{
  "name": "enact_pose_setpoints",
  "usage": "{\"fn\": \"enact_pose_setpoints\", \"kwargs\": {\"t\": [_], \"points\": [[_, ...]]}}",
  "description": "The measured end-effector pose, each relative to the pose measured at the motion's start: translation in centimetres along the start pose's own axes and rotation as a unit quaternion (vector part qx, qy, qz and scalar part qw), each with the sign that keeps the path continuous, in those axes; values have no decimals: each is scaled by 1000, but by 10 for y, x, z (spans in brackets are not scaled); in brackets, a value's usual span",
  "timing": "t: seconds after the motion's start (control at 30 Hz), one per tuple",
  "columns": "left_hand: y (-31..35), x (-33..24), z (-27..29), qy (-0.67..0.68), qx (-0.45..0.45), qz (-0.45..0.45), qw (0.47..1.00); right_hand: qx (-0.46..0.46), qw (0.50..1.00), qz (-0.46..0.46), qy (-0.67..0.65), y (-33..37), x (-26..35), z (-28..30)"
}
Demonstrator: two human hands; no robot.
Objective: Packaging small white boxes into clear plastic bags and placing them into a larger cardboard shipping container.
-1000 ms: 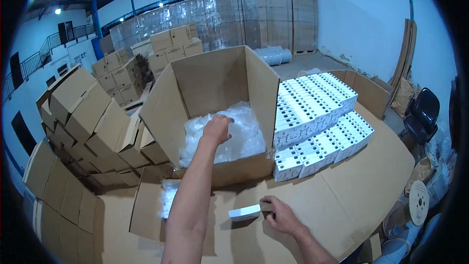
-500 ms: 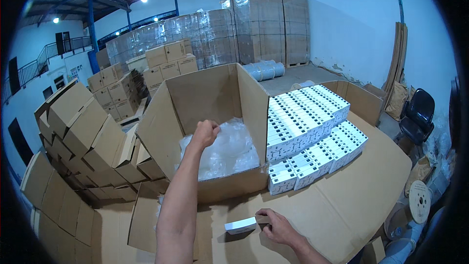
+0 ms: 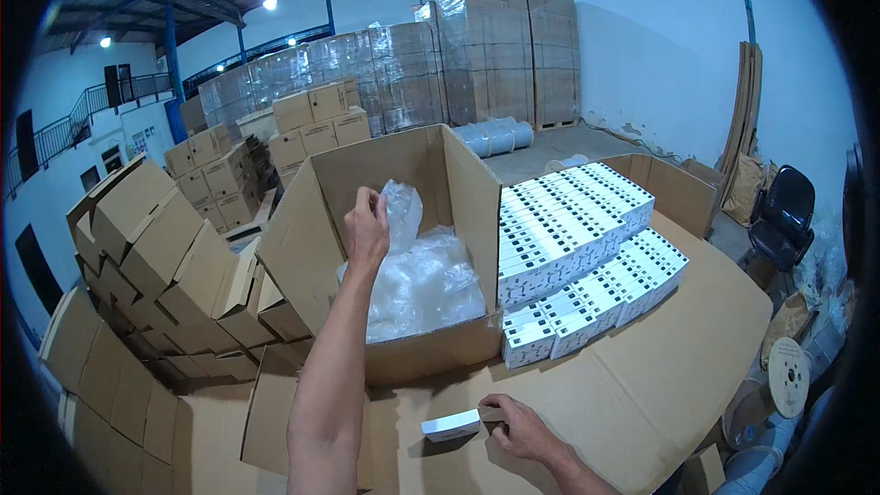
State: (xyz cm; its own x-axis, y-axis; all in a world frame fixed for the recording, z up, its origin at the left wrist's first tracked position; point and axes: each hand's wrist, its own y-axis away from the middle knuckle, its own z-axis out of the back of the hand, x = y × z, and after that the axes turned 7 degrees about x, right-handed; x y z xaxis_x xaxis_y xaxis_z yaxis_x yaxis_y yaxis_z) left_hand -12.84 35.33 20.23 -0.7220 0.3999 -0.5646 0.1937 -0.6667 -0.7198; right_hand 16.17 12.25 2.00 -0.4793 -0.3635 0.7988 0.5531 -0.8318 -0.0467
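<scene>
My left hand (image 3: 368, 225) is closed on a clear plastic bag (image 3: 401, 214), raised above a heap of similar crumpled clear plastic (image 3: 426, 280). The heap lies inside a large open cardboard carton (image 3: 380, 160). On the cardboard-covered table, my right hand (image 3: 521, 429) grips the brown end flap of a small white box (image 3: 449, 425). That box lies just in front of the carton. Its inside cannot be seen.
Rows of stacked white boxes (image 3: 587, 229) stand against the carton's right side. Brown cartons (image 3: 174, 257) are piled at the left. A black chair (image 3: 784, 215) and a cable reel (image 3: 786, 376) are to the right of the table. Wrapped pallets (image 3: 495, 55) stand behind.
My left hand has risen from the heap and moved slightly left, lifting one clear plastic bag. My right hand and the small white box stay in place.
</scene>
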Motion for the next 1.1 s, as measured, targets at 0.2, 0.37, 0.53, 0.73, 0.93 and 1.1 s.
{"fn": "enact_pose_setpoints", "kwargs": {"t": [0.2,0.37,0.53,0.73,0.93,1.1], "points": [[-11,-29,20,27,-64,-16,997,-17,1000,7,-18,-2,-10,-2],[-6,-16,35,-108,-60,-121,985,-41,998,32,-22,-4,-16,-11],[5,-37,53,-22,-45,-44,998,-45,998,39,-10,0,-13,-12],[34,-97,84,36,-105,1,994,-66,995,61,-34,7,-20,-10],[145,-150,97,97,-108,89,985,-161,974,26,-160,6,-23,-5],[257,-142,84,89,-76,165,979,-174,962,112,-176,33,31,10]]}}
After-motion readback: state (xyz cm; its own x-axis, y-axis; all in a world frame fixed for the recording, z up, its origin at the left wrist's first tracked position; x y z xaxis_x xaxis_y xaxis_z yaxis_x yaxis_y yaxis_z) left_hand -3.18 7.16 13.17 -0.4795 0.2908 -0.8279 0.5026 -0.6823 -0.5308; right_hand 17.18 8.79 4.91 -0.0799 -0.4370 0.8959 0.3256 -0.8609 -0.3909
